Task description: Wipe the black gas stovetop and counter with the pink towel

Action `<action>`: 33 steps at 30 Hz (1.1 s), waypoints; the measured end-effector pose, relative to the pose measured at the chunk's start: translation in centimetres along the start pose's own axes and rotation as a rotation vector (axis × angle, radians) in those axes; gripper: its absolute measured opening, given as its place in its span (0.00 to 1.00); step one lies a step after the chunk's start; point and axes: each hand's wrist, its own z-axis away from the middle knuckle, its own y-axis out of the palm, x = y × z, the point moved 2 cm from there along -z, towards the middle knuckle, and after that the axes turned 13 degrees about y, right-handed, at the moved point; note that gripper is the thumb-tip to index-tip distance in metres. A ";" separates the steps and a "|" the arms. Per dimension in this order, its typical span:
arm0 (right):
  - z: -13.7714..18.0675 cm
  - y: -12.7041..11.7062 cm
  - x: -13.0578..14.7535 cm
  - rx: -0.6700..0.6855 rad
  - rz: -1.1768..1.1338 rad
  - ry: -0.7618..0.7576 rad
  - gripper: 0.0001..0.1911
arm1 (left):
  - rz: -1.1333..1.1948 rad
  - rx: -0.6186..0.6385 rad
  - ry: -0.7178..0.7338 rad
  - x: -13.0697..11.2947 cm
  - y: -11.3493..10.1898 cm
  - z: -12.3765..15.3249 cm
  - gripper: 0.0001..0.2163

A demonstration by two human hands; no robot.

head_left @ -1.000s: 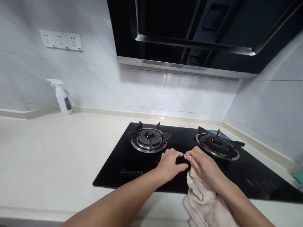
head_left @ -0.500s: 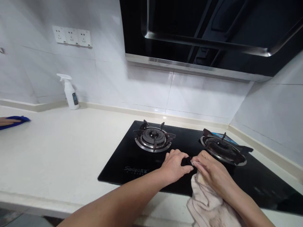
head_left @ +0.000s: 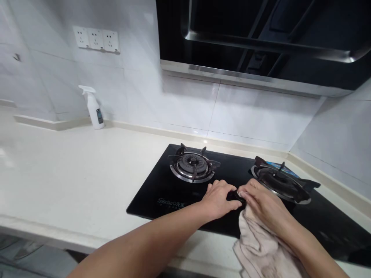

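Observation:
Over the front middle of a black glass gas stove (head_left: 162, 185), my left hand (head_left: 220, 197) curls its thumb and fingers around a dark stove knob (head_left: 236, 195). My right hand (head_left: 261, 200) is closed on a stained whitish cloth (head_left: 257, 243), pressing a pinched bit of it against the knob's right side. The rest of the cloth hangs down over the counter's front edge. Behind my hands stand the left burner (head_left: 193, 166) and the right burner (head_left: 278, 177), both with dark pan supports. My hands partly hide the knob.
A white spray bottle (head_left: 94, 108) stands by the wall on the pale counter (head_left: 87, 173). Wall sockets (head_left: 97, 39) are above it. A black range hood (head_left: 246, 42) overhangs the stove. At right, a tiled side wall (head_left: 342, 135) bounds the counter.
The view has turned slightly left, so the stove and bottle sit further right. A person's hand with a blue cloth has gone from the left edge. Both my hands stay at the knob.

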 end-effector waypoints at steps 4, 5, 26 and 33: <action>-0.3 0.0 0.1 -0.020 -0.009 0.006 0.17 | 0.003 -0.005 -0.002 0.0 0.0 0.0 0.18; -0.2 -0.1 0.1 0.002 -0.021 0.011 0.17 | 0.009 -0.006 -0.003 0.0 0.0 0.0 0.18; -0.3 -0.8 -1.6 0.048 -0.282 0.123 0.17 | -0.011 0.016 -0.012 -0.1 -0.1 -0.1 0.18; 1.4 -1.0 0.9 0.231 -0.303 0.084 0.18 | -0.015 0.035 -0.003 -0.3 -0.4 0.0 0.19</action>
